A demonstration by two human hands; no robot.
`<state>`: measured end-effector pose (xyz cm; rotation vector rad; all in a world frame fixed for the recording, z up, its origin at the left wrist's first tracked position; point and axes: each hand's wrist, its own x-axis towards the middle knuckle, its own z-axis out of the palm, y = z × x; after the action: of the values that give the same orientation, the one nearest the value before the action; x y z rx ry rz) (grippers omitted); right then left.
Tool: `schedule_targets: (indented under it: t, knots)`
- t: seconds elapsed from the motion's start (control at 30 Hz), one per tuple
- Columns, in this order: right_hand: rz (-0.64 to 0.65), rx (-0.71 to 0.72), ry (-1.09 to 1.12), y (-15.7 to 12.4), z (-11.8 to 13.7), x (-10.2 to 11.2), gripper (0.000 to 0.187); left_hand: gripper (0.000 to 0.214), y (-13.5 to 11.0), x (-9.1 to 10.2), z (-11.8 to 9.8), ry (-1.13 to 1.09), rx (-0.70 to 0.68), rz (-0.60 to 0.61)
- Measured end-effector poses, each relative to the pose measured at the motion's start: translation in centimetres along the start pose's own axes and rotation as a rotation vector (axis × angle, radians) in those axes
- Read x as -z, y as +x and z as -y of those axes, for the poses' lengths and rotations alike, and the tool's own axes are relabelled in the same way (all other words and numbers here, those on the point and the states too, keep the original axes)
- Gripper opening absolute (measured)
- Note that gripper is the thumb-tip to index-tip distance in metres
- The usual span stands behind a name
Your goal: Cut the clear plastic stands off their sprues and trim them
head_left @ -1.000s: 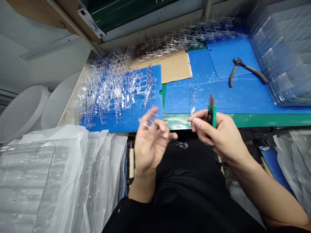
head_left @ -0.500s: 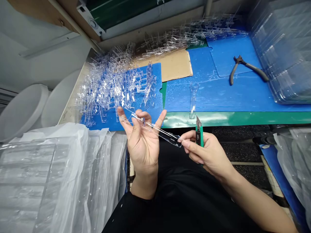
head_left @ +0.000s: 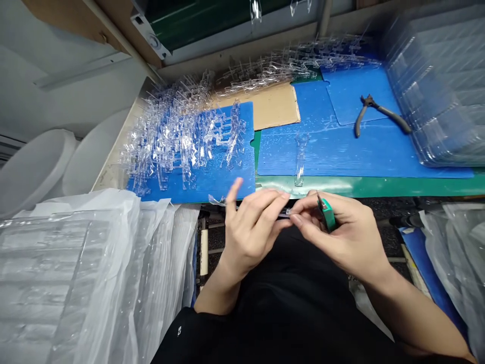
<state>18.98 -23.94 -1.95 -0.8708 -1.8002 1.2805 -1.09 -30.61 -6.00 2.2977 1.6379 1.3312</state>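
My left hand [head_left: 252,227] is closed round a clear plastic part [head_left: 216,200], with its index finger raised. One end of the part sticks out on the left; the rest is mostly hidden behind my fingers. My right hand [head_left: 337,227] pinches the part's other end between thumb and fingertips. The same hand carries a green utility knife [head_left: 328,215] with its blade out, tucked against the fingers and pointing up and away. Both hands meet just in front of the bench edge. A single clear part [head_left: 300,159] lies on the blue sheet beyond them.
Clear moulded parts [head_left: 182,131] are heaped on the left, with another row [head_left: 273,68] along the back. Nippers [head_left: 369,103] lie on the blue sheet [head_left: 341,151]. Stacked clear trays [head_left: 447,101] stand at right; wrapped trays [head_left: 76,273] fill the lower left. Cardboard [head_left: 276,106] lies mid-bench.
My left hand has turned from palm-up to back-up and slid right along the clear part, close to my right hand. The knife has tilted, its blade now leaning left.
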Motion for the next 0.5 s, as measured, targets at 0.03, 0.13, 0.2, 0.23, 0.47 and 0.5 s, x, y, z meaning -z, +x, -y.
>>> schedule_targets:
  t: [0.03,0.13,0.2,0.23,0.47,0.5]
  knots:
    - [-0.004,0.012,-0.016,0.0,0.2,0.0,0.014,0.043,0.0,-0.1,-0.2,0.001,0.008,-0.032]
    - [-0.098,-0.022,0.035,-0.3,0.0,-0.2,0.013,0.044,-0.1,0.0,-0.1,0.156,0.035,-0.488]
    - [-0.168,-0.085,0.151,-0.7,-0.8,-0.7,0.012,0.053,-0.2,0.8,0.5,0.234,0.125,-0.785]
    - [-0.176,-0.117,0.219,-0.9,-1.4,-1.1,0.012,0.055,-0.3,1.5,0.8,0.225,0.204,-0.84]
    - [0.116,-0.139,0.454,-1.3,-3.1,-6.9,0.024,0.026,-1.5,5.4,0.7,-0.168,0.526,-0.73]
    - [0.183,-0.137,0.451,-1.0,-3.3,-7.3,0.026,0.023,-1.8,5.7,0.3,-0.219,0.533,-0.73]
